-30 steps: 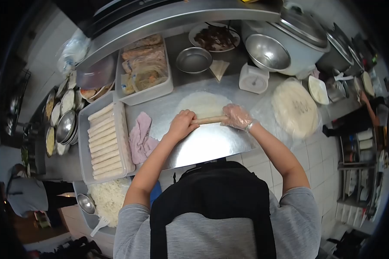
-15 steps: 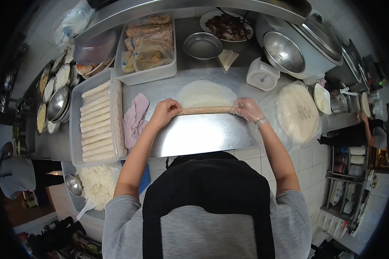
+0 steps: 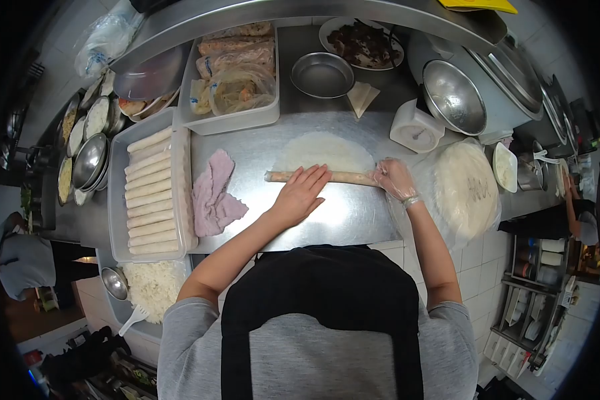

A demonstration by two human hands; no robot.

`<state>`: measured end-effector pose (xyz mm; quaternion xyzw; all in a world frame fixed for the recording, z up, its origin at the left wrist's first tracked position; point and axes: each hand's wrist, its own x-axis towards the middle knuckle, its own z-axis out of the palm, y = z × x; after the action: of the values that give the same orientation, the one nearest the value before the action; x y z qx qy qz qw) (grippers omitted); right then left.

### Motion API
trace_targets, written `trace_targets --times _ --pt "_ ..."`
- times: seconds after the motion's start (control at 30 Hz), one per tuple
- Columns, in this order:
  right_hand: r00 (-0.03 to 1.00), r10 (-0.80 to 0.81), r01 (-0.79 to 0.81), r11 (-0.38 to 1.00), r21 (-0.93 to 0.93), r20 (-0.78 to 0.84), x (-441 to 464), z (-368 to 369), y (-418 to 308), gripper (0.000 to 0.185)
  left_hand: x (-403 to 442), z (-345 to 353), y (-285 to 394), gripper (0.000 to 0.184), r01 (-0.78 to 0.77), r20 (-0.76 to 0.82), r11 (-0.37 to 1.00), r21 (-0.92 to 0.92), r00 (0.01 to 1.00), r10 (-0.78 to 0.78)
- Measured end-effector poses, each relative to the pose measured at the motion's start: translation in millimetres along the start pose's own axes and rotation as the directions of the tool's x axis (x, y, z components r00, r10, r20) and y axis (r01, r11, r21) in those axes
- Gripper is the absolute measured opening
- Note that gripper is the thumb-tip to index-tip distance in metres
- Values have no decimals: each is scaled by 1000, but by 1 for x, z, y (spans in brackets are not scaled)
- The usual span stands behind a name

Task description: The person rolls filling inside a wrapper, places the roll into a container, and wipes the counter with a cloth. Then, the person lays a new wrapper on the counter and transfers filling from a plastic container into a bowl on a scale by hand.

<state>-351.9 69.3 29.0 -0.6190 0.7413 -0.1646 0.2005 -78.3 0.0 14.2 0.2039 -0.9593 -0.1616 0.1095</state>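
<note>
A long thin filled roll [image 3: 347, 178] lies crosswise on the steel worktop, along the near edge of a round, whitish, translucent wrapper sheet [image 3: 328, 151]. Across the left half of the roll my bare left hand [image 3: 302, 193] rests flat, fingers stretched out and pointing up to the right. At the roll's right end is my right hand [image 3: 395, 179], in a clear plastic glove, its fingers pinched around the tip. Right of that hand sits a stack of round wrappers [image 3: 461, 190] in a clear plastic bag.
Left: a crumpled pink cloth [image 3: 213, 197] and a plastic tub [image 3: 115, 200] of finished rolls. Behind: a tub [image 3: 240, 124] of bagged fillings, a steel dish [image 3: 323, 75], folded wrapper [image 3: 363, 99], plate of dark food [image 3: 365, 43], white scale [image 3: 417, 128]. Other people stand at both sides.
My left hand has let go of the roll's left end and now lies flat over its left half. My right hand stays at the right end. The view has shifted slightly.
</note>
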Motion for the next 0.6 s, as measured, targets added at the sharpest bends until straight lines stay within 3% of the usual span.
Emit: trace_targets --times 0.07,0.1,0.17,0.2,0.27,0.33,0.4,0.47,0.5,0.57,0.6 --pt "997 -7 -5 985 -173 -71 4 0 6 25 5 -1 -5 59 6 26 1000 -24 1000 -5" --pt "998 -9 -3 985 -174 -69 5 -1 0 25 7 -1 -8 60 9 54 999 -46 999 -7" --pt "931 -210 154 968 -200 -297 7 3 -18 17 12 0 -16 60 9 59 999 -49 998 -6" --pt "932 -212 156 967 -201 -295 8 9 -28 17 14 0 -18 60 9 64 999 -53 998 -6" --pt "780 -558 527 830 -185 -284 11 21 -47 12 19 -1 -23 62 8 61 999 -44 998 -6" --pt "786 -569 536 822 -193 -242 19 28 -52 11 23 -2 -27 63 12 57 1000 -29 998 -11" --pt "791 -581 548 812 -198 -193 29 34 -49 10 27 -3 -27 59 16 -49 999 43 999 -14" --pt "853 -510 512 859 -16 -112 43 34 -38 9 28 -4 -21 54 26 -123 1000 -11 992 -27" --pt "849 -517 518 855 -15 -107 48 31 -38 9 28 -5 -18 49 21 -195 998 -63 980 -33" --pt "859 -511 510 846 154 -41 55 25 -36 8 22 1 -11 45 23 -205 998 -66 978 -36" --pt "854 -519 517 842 152 -32 58 24 -35 8 21 5 -10 41 20 -213 998 -68 976 -34"
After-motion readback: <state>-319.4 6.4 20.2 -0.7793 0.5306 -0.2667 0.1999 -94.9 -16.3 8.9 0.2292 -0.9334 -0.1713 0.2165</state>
